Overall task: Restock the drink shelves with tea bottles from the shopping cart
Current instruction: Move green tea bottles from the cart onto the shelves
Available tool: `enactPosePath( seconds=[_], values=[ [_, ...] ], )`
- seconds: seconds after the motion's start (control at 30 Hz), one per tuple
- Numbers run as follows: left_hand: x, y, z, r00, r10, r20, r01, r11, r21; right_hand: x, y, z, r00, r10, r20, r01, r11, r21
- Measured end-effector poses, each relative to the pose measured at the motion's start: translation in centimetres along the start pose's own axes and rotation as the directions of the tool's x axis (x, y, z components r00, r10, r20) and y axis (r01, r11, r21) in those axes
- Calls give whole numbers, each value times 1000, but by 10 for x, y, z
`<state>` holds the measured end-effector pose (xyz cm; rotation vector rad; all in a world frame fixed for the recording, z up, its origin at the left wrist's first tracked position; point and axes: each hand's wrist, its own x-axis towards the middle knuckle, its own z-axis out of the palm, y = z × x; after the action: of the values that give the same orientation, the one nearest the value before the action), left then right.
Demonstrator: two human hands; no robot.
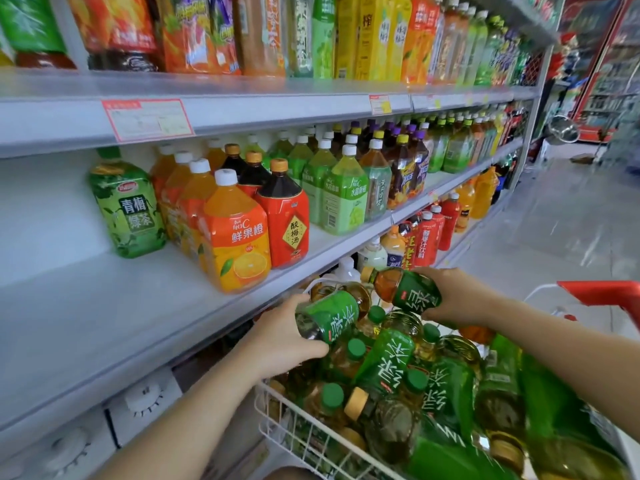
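Note:
A white wire shopping cart [277,424] at the lower right is piled with several green-labelled tea bottles [388,362]. My left hand [280,337] grips the base end of one green tea bottle [329,315] lying on its side above the pile. My right hand [457,296] holds another green-labelled tea bottle [405,289], tilted with its cap toward the shelves. The middle shelf [86,306] holds one large green tea bottle [128,206] at its left, with bare shelf around it.
Orange juice bottles [239,233] and a red plum drink bottle [287,216] stand right of the green one. More drinks fill the upper shelf [277,32] and the lower shelf [426,237]. The cart's red handle [609,296] is at the right. The aisle floor [554,220] stretches beyond.

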<state>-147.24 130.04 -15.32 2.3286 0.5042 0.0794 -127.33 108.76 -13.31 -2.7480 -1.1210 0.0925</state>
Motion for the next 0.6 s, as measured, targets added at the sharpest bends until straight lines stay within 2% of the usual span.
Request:
enactPosePath(
  seconds=[0.07,0.17,0.27,0.37,0.5,0.6],
  values=[
    [-2,16,-24,996,-5,87,6,1000,-12,-3,0,-4,1000,7,-11,-7,999,53],
    [-1,41,-54,995,24,97,-30,998,62,-7,-4,-12,999,6,-52,2,989,149],
    [5,57,-70,998,42,56,-47,995,87,-9,-9,-17,993,-4,-115,34,965,259],
    [17,64,-71,992,80,-95,-72,994,86,-10,-17,-18,986,40,-160,33,903,428],
    [39,60,-38,961,75,-267,-128,975,-184,-7,-27,-18,979,92,-179,52,745,666],
    [55,55,-12,943,2,-331,-119,936,-331,-3,-28,-16,982,116,-150,37,659,751]
  ],
)
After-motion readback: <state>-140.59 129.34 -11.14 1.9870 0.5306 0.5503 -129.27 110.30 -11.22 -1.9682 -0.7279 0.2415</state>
